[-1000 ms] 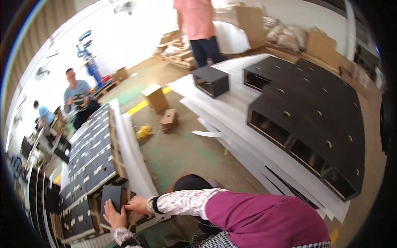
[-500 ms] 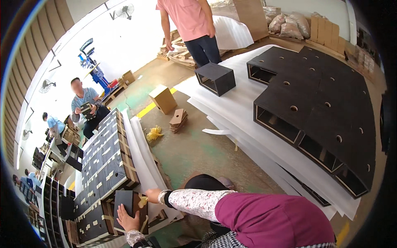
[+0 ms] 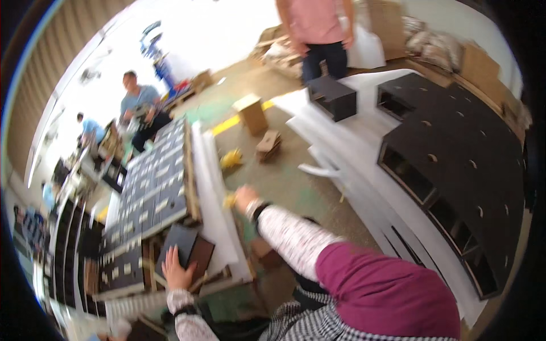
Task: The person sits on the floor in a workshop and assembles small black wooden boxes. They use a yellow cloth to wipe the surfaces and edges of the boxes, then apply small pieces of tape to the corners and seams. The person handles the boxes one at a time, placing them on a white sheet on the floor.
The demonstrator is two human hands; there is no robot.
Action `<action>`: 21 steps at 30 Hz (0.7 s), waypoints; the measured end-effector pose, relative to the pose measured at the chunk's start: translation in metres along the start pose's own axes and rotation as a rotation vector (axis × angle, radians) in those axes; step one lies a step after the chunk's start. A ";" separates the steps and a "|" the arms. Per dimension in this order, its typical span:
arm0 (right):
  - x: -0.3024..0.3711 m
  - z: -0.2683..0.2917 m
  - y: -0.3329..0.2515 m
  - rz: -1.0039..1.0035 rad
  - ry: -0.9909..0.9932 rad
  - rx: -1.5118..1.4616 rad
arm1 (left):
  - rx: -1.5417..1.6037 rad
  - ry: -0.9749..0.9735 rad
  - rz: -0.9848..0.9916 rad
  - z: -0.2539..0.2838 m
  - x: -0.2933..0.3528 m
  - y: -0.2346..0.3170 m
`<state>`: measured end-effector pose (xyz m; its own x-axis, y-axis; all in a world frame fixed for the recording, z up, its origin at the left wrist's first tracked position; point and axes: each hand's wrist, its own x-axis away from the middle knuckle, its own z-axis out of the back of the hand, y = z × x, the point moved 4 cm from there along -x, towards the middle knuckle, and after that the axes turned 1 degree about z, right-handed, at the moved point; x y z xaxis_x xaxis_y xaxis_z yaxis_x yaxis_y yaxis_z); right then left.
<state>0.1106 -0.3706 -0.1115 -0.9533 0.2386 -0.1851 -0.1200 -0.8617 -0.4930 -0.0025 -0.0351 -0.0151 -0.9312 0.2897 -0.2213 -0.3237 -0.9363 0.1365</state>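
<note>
My left hand (image 3: 178,271) lies with spread fingers on a small black box (image 3: 183,238), whose brown side shows toward me. The box rests tilted at the near end of a row of black boxes (image 3: 156,196) dotted with pale tape strips. To the right, my right hand (image 3: 246,199) is closed on a crumpled bit of yellow tape (image 3: 229,201), held above the white sheet's edge and apart from the box. Beyond it on the floor sits a heap of yellow tape scraps (image 3: 231,158).
Brown cut boards (image 3: 268,145) and a cardboard box (image 3: 250,112) stand on the floor ahead. Black cabinets (image 3: 455,153) cover white foam sheets (image 3: 364,176) at right, beside a lone black box (image 3: 333,99). One person (image 3: 321,28) stands at the back; another (image 3: 142,108) sits at left.
My right hand has pulled away from the box, forward and to the right, with the yellow tape. The box has turned under my left hand. The whole view has shifted and blurred.
</note>
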 end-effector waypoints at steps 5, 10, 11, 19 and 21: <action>0.019 0.032 0.001 0.117 -0.326 -0.874 | -0.020 0.011 0.103 -0.024 -0.007 0.002; 0.110 0.015 -0.113 0.681 -0.983 -0.654 | -0.060 -0.040 0.229 -0.022 -0.004 -0.008; 0.126 0.006 -0.122 0.683 -1.005 -0.648 | -0.051 -0.051 0.224 -0.022 -0.005 -0.007; 0.147 -0.062 -0.167 0.665 -0.942 -0.646 | 0.235 -0.119 0.093 -0.025 -0.015 -0.030; 0.146 -0.064 -0.173 0.662 -0.944 -0.626 | 0.228 -0.113 0.075 -0.025 -0.014 -0.034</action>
<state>0.0096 -0.1579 -0.1072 -0.6379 -0.7701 -0.0061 0.3470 -0.2803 -0.8950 0.0260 -0.0122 -0.0409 -0.9627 0.2532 -0.0951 -0.2703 -0.8907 0.3655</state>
